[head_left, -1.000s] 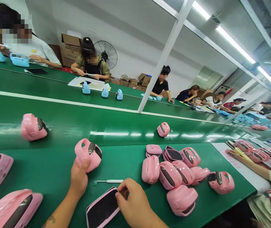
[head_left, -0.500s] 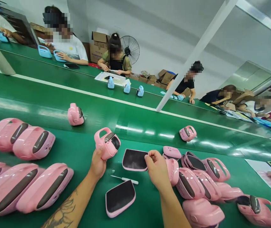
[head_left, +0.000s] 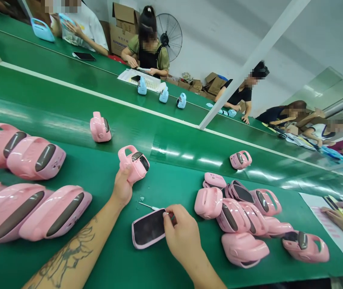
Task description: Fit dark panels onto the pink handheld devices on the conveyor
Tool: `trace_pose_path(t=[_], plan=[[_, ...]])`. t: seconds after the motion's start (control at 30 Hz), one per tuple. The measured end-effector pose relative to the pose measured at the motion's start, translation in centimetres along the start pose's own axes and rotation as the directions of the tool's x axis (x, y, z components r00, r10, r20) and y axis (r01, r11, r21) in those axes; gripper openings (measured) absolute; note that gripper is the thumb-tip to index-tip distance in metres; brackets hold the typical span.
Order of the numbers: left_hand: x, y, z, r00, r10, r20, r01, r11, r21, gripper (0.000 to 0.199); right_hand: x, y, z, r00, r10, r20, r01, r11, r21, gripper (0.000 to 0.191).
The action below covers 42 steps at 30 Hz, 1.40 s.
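Observation:
My left hand [head_left: 123,188] is closed on a small pink plastic case [head_left: 139,168] with a loop handle, held above the green table; a dark window and a dark opening show on its face. My right hand [head_left: 181,228] pinches the right edge of a pink-rimmed dark panel [head_left: 147,229], low over the table. Whether a second panel lies directly under it I cannot tell. Behind that panel pokes a thin screwdriver [head_left: 147,206], its handle mostly hidden. Small clear scraps [head_left: 141,199] lie near its tip.
Large pink cases [head_left: 35,158] fill the left side. More pink cases [head_left: 234,214] and panels [head_left: 243,192] crowd the right. Single pink cases stand on the green belt [head_left: 165,148] ahead. Co-workers sit opposite with blue cases [head_left: 163,94]; a person's hand [head_left: 341,218] is at far right.
My right hand has brought its panel left and toward me, to where the other panel lay, now covering much of the screwdriver. The left hand still holds the pink case. The view has tilted down.

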State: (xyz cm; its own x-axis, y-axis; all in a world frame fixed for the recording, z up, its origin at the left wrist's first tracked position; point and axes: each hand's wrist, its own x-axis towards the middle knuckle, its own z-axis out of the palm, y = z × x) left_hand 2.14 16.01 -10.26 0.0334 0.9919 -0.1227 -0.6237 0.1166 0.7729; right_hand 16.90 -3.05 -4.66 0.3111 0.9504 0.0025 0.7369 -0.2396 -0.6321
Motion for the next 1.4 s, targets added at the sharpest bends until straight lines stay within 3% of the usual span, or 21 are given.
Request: trace_pose_path(t=[0.33, 0.53, 0.6, 0.7, 0.8, 0.87, 1.03, 1.17, 1.4], plan=[[-0.1, 0.0, 0.0, 1.0, -0.013, 0.003, 0.013, 1.0, -0.007, 0.084, -1.0, 0.0, 0.7, 0.995, -0.09, -0.051, 0.071, 0.952, -0.297, 0.026], [0.0, -0.4, 0.0, 1.0, 0.014, 0.015, -0.014, 1.0, -0.027, 0.073, -0.6, 0.2, 0.4, 0.988, -0.13, -0.077, 0.119, 0.984, -0.132, 0.017], [-0.1, -0.5, 0.2, 0.999, 0.024, 0.023, -0.024, 0.999, -0.034, 0.072, -0.7, 0.3, 0.3, 0.98, -0.165, -0.109, 0.149, 0.978, -0.147, 0.018], [-0.1, -0.7, 0.3, 1.0, 0.015, 0.015, -0.015, 1.0, -0.027, 0.074, -1.4, 0.0, 0.3, 0.915, -0.372, -0.158, 0.333, 0.916, -0.226, 0.024], [-0.2, -0.8, 0.2, 1.0, -0.004, 0.02, 0.004, 1.0, -0.024, 0.072, -2.6, -0.6, 0.7, 0.814, -0.581, -0.023, 0.569, 0.804, -0.169, 0.013], [-0.3, -0.8, 0.3, 1.0, -0.008, 0.03, 0.009, 1.0, -0.027, 0.071, -3.3, -0.9, 1.2, 0.776, -0.627, 0.066, 0.629, 0.763, -0.145, 0.014], [-0.6, -0.6, 0.5, 0.999, -0.005, 0.054, 0.007, 0.999, -0.033, 0.071, -4.0, -1.4, 2.3, 0.78, -0.62, 0.087, 0.625, 0.761, -0.174, 0.007], [-0.9, -0.8, 0.7, 0.998, 0.005, 0.066, -0.002, 0.999, -0.037, 0.072, -3.9, -2.0, 2.3, 0.789, -0.614, 0.004, 0.612, 0.786, -0.091, 0.011], [-1.0, -0.8, 0.7, 0.997, 0.028, 0.066, -0.026, 0.999, -0.039, 0.068, -4.0, -3.0, 0.7, 0.733, -0.663, -0.156, 0.647, 0.749, -0.143, 0.015]])
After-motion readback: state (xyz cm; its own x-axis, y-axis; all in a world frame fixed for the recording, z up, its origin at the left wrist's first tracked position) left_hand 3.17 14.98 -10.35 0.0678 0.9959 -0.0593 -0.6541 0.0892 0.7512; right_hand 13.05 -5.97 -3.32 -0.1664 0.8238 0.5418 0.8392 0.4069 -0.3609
